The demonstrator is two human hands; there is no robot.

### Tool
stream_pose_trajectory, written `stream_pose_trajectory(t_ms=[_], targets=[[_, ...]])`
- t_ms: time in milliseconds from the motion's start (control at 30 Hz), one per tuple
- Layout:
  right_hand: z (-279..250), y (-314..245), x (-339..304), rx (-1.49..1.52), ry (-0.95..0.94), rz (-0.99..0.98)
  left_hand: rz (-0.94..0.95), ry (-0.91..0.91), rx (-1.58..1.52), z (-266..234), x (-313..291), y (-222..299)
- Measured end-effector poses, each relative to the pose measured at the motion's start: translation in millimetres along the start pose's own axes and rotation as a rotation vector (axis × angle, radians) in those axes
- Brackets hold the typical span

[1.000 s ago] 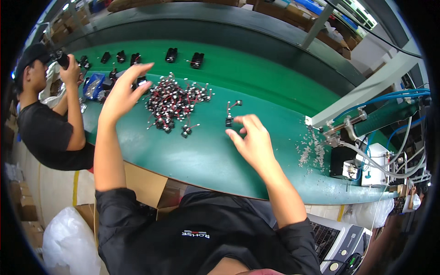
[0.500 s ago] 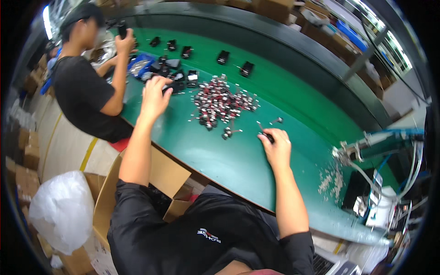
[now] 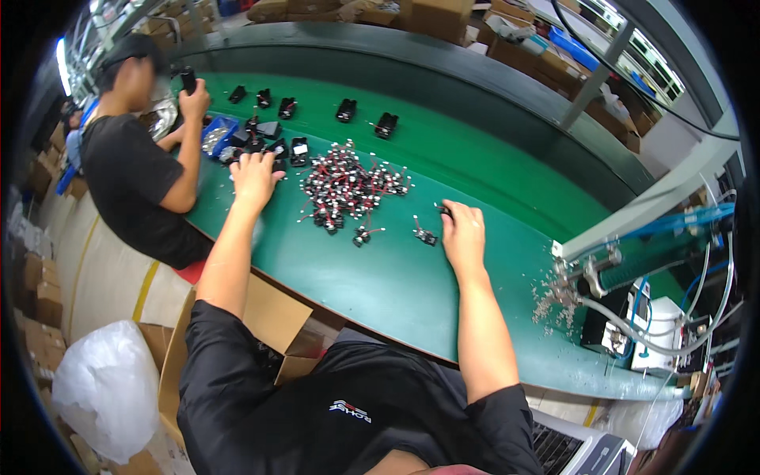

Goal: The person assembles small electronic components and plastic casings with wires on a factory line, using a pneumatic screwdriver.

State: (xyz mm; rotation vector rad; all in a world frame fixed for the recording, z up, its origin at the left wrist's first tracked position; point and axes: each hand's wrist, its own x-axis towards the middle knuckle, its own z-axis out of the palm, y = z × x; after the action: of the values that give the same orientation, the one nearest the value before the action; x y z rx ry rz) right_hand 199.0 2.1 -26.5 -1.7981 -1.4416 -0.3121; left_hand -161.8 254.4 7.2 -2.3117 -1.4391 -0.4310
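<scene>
My left hand (image 3: 255, 180) reaches over the near side of a group of black plastic housings (image 3: 298, 151). Its fingers are spread and the thumb stands apart, beside one dark housing (image 3: 279, 164); the fingertips are partly hidden. With closed fingers my right hand (image 3: 465, 237) pinches a small black part (image 3: 444, 210), mostly covered by the hand. Left of that hand a small black part with wires (image 3: 426, 236) lies on the green table. Between my hands is a heap of small black parts with red wires and white ends (image 3: 344, 186).
A co-worker (image 3: 131, 150) at the left holds up a black object (image 3: 188, 81). Beyond the heap, several black housings (image 3: 346, 110) stand in a row. A blue tray (image 3: 218, 136) holds small metal pieces. Right, small pale pieces (image 3: 554, 305) lie near a machine arm (image 3: 609, 273). An open carton (image 3: 277, 313) stands near me.
The view has shifted. My right hand has let go of one small wired part and moved to another farther back. My left hand stays by the housings.
</scene>
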Motion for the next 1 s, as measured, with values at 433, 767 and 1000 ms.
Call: stream_pose_trajectory(t_ms=[433,767,1000], targets=[[-9,-2,-10,0.278,0.089,0.248,0.131,0.28,-1.005,-133,-22,66],[-42,-9,-28,0.026,0.018,0.12,0.288,-0.52,-2.112,-107,-32,295],[-122,-59,-103,0.005,-0.077,0.238,0.206,-0.907,-2.141,-104,-68,289]])
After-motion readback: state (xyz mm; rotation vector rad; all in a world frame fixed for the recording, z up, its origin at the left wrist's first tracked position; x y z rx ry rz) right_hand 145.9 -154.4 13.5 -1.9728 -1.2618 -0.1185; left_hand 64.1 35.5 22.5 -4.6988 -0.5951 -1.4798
